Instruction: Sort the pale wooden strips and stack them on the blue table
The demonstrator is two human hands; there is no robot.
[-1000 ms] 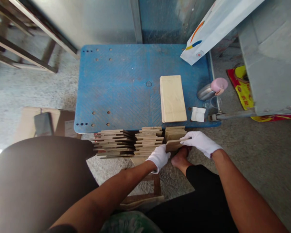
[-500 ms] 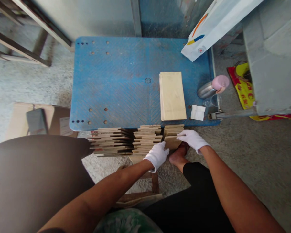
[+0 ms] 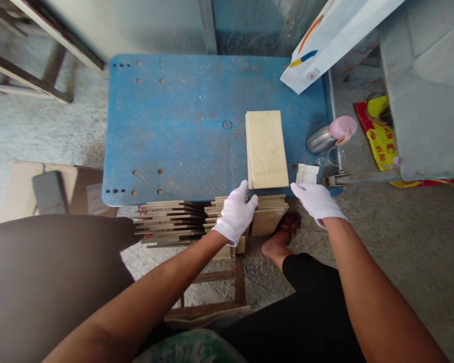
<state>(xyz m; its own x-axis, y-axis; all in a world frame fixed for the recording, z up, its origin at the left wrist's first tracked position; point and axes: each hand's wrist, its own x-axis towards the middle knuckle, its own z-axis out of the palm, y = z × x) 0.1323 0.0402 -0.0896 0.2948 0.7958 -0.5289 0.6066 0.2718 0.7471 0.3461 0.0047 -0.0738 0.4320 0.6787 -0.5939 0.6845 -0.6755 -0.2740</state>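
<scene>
Concrete floor all round, and the blue bench [image 3: 174, 136] carries a neat pile of pale boards [image 3: 267, 149] near its front edge. Both arms stretch forward from the bottom of the view, white gloves on. Half a second ago both hands were down on the rightmost stack of small boards [image 3: 270, 214] just below the bench edge, pinching a piece; now they have lifted clear and moved up. The left hand [image 3: 234, 214] hovers above the stacks, fingers loosely spread, holding nothing, its fingertips near the pale boards' front corner. The right hand [image 3: 317, 201] is flat and open, empty, beside a white folded paper [image 3: 307, 174].
</scene>
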